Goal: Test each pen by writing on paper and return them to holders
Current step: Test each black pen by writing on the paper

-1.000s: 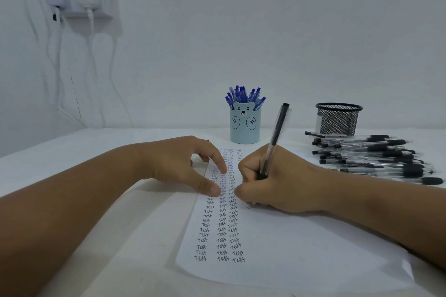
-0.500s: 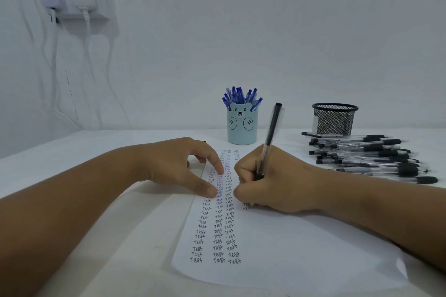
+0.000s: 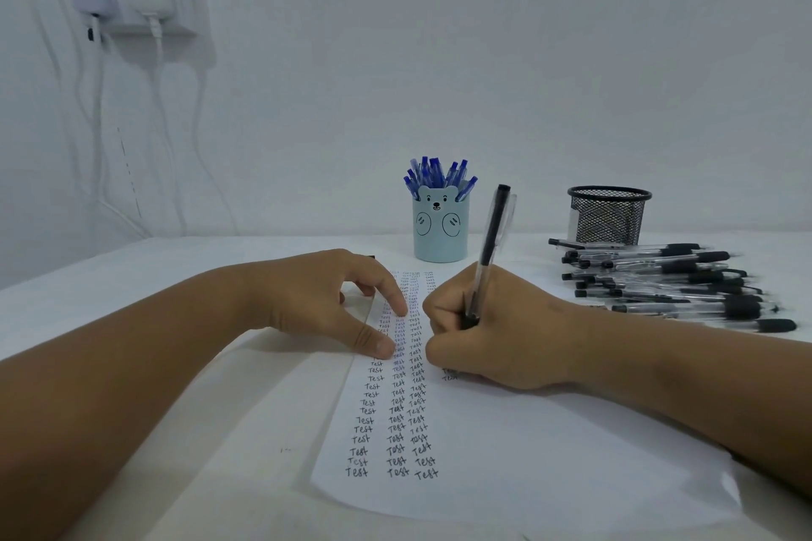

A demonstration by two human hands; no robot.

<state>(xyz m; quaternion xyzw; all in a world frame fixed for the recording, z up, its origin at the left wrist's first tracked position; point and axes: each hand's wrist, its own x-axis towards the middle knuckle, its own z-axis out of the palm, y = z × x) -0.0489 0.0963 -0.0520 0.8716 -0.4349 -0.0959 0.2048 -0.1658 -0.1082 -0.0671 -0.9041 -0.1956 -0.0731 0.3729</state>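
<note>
White tabletop [image 3: 228, 444] ran back to a pale wall, where a white socket shelf [image 3: 145, 0] with hanging cables was mounted at upper left. On the table lay a white sheet of paper [image 3: 549, 466], already carrying three long columns of the handwritten word "Test", with the start of a fourth column just visible under the writing hand. The left hand [image 3: 320, 299] rested on the paper's left edge, index finger and thumb stretched out and pressing it flat, gripping nothing. The right hand [image 3: 496, 329] was curled around a clear-barrelled black pen [image 3: 487, 255], held nearly upright with its tip down at the sheet, hidden behind the fingers.

Behind the paper stood a light blue bear-faced cup [image 3: 440, 228] packed with blue-capped pens [image 3: 437, 176], so that batch looked tested and returned. To the right, a black wire-mesh holder [image 3: 608, 215] showed no pens above its rim, while a large pile of black pens [image 3: 672, 281] lay on the table in front of it. Judging by this, the blue set was finished and the black set was under way; whether the piled pens were tested or waiting could not be told, but all remained to go into the mesh holder.
</note>
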